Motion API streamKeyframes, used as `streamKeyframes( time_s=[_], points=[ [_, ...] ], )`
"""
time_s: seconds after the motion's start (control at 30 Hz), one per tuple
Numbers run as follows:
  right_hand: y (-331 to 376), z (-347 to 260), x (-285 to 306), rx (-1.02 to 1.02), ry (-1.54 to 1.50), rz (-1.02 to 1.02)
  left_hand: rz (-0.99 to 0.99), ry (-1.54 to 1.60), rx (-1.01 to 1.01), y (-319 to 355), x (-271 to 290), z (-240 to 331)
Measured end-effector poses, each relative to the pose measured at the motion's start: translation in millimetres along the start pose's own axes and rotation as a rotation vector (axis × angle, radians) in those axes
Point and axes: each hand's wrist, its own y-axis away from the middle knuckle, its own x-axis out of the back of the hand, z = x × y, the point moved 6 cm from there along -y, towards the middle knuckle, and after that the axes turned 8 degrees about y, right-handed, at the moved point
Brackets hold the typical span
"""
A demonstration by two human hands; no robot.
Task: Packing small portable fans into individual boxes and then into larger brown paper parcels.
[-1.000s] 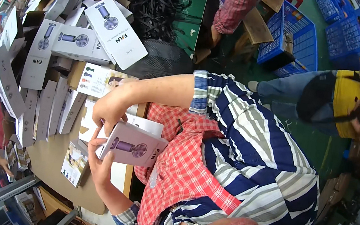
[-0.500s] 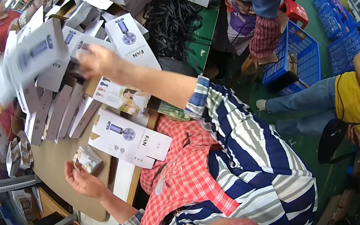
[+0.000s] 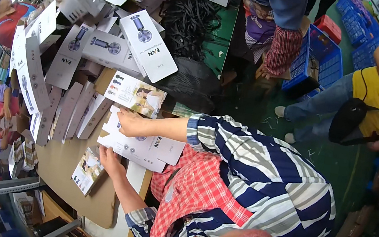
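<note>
Beyond both hands, a heap of white boxes (image 3: pixel 149 46) stood already formed. Under the right hand (image 3: pixel 131 122), its fingers curled, lay a flat white carton (image 3: pixel 148 151), seemingly unfolded yet. The left hand (image 3: pixel 109 161), half open, touched its edge; whether either gripped, I couldn't tell. A pictured pack (image 3: pixel 87 172) lay beside the left.

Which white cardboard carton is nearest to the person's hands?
The flat white cardboard carton with open flaps, under the right hand, with left hand at its edge; other white cartons are farther away.
</note>
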Motion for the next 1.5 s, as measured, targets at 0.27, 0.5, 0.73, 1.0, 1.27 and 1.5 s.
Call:
streamKeyframes(
  time_s=[0.27, 0.5, 0.73, 1.0, 1.27, 1.5],
  points=[
    [57.1, -38.1, 52.4, 0.189, 0.120, 0.110, -0.017, -0.250, -0.331, 49.7, -25.8, 39.4],
    [89.8, -85.7, 100.7, 0.439, -0.392, -0.078, -0.075, 0.197, -0.131, 84.0, -16.8, 77.9],
    [106.1, -92.6, 102.6, 0.498, -0.477, 0.452, -0.392, 0.091, -0.408, 103.9, -50.1, 85.7],
    [72.5, -56.6, 77.3, 0.165, -0.599, -0.122, -0.208, -0.080, -0.495, 96.1, -73.2, 83.2],
    [83.8, -28.4, 64.5, -0.098, -0.853, -0.435, -0.307, 0.383, -0.054, 79.5, -84.7, 67.5],
    [77.2, -29.3, 68.9, 0.163, -0.744, -0.316, -0.324, 0.537, 0.136, 69.4, -71.3, 34.8]
  ],
)
